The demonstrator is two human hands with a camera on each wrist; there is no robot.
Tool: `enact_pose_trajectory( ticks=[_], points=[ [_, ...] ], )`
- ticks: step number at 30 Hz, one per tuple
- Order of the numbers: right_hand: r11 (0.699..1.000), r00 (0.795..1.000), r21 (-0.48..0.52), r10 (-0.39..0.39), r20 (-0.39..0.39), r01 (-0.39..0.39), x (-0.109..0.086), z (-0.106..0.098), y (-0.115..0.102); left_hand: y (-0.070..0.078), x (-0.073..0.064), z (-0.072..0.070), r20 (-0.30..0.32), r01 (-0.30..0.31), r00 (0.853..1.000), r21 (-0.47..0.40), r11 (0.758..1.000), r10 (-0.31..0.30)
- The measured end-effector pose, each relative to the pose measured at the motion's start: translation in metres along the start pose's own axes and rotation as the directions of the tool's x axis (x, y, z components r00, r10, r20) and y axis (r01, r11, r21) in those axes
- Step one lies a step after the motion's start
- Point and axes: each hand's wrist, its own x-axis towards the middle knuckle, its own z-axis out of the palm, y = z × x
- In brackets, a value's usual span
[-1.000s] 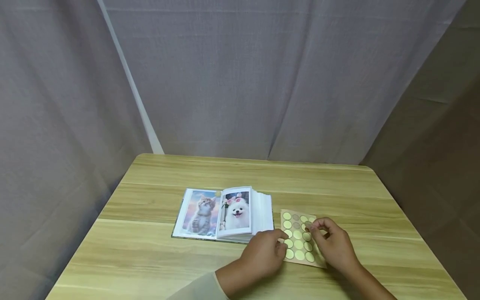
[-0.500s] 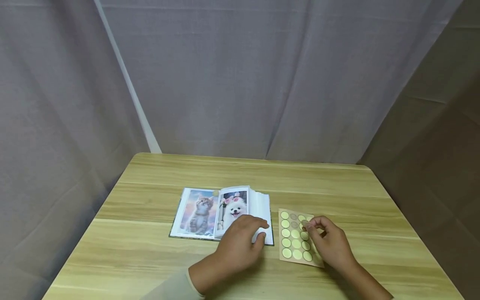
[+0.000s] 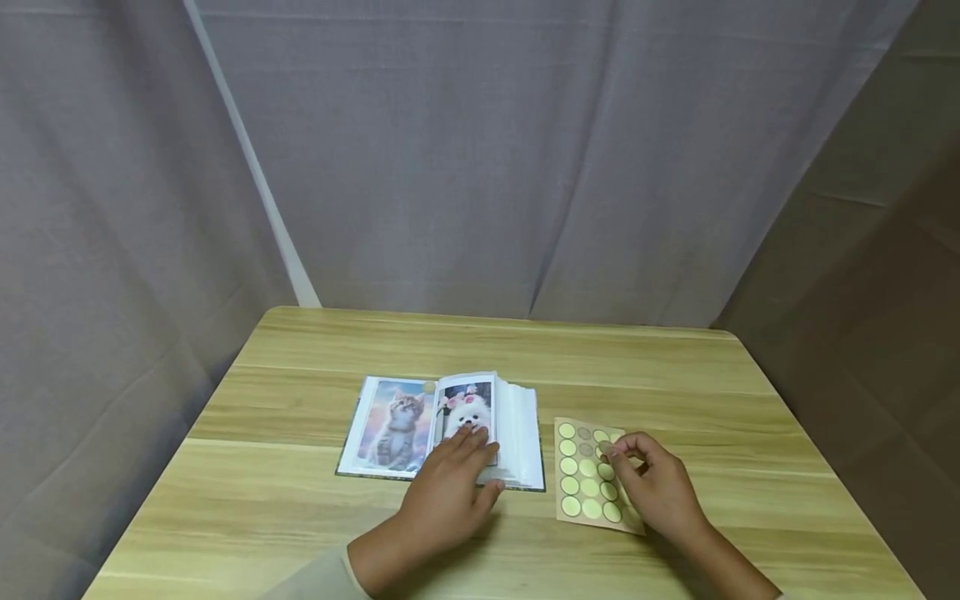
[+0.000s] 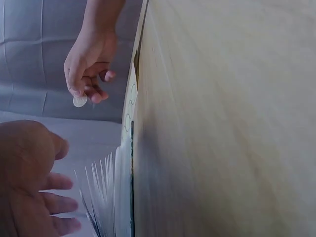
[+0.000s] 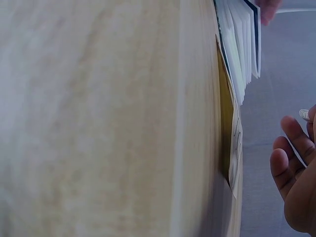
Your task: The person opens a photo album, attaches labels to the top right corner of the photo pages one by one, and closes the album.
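An open photo album (image 3: pixel 520 433) lies on the table, a kitten photo (image 3: pixel 397 425) on its left page and a white dog photo (image 3: pixel 468 408) on its right page. My left hand (image 3: pixel 444 496), fingers extended, is over the lower part of the dog photo. In the left wrist view those fingers (image 4: pixel 59 202) are close over the fanned pages. To the right, my right hand (image 3: pixel 660 487) pinches a round sticker (image 4: pixel 80 101) between thumb and forefinger, above a brown sheet (image 3: pixel 588 468) of gold round stickers. Two spots on the sheet's upper part show bare backing.
One round gold sticker (image 3: pixel 429 387) sits at the top edge between the album's two pages. The wooden table (image 3: pixel 262 500) extends around the album and sheet. Grey curtains (image 3: pixel 420 167) hang behind it and at the sides.
My left hand has left the sticker sheet and moved left onto the album's dog page, its fingers straightening. The right hand stays over the sheet, still pinching the sticker.
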Motion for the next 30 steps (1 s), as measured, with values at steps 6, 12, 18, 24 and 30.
enact_pose_trajectory(
  ticks=[6,12,18,24,30],
  points=[
    [1.0,1.0,-0.006,0.017,0.01,-0.017,0.001,0.0,0.0,-0.003,-0.005,0.0,0.113,0.032,0.993,0.019,0.999,-0.034],
    [1.0,1.0,-0.021,-0.015,0.018,0.016,0.003,0.003,0.003,-0.005,-0.007,0.002,0.195,0.028,0.98,0.041,0.999,-0.035],
    [0.999,0.999,-0.026,-0.032,0.039,0.033,0.005,0.003,0.001,-0.008,-0.008,0.003,0.298,0.004,0.954,0.084,0.997,-0.028],
    [1.0,0.997,-0.01,-0.015,0.07,0.016,0.011,0.004,-0.003,-0.009,-0.007,0.001,0.387,-0.001,0.921,0.104,0.995,-0.039],
    [0.999,0.994,0.032,0.001,0.114,-0.005,0.018,0.007,-0.007,-0.01,-0.007,-0.003,0.437,-0.021,0.899,0.112,0.994,-0.031]
  ],
)
